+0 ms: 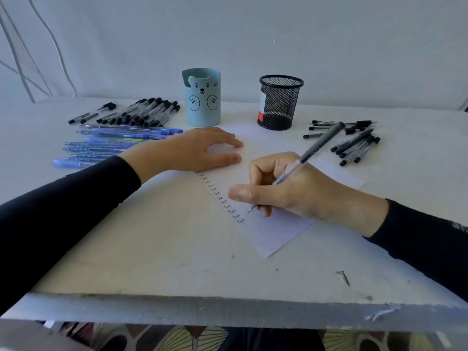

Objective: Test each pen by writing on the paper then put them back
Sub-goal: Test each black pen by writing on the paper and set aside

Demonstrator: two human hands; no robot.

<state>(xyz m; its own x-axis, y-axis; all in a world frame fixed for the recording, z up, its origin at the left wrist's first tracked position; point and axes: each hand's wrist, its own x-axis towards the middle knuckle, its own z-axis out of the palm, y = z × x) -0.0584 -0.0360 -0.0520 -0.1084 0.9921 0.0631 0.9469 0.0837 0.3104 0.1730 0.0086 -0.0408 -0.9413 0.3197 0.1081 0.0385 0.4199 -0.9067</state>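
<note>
My right hand [286, 191] grips a clear black-ink pen [312, 150], its tip touching the white paper [276, 236] beside a column of handwritten "Test" words [222, 198]. My left hand [195, 150] rests flat on the paper's upper left part, fingers spread. A pile of black-capped pens [136, 114] lies at the back left, with blue pens [111, 143] in rows in front of it. Another group of black pens [352, 140] lies at the right.
A light blue bear-face pen holder [202, 100] and a black mesh pen cup [279, 102] stand at the back centre of the white table [152, 249]. A small screw [345, 277] lies near the front edge. A white wall stands behind.
</note>
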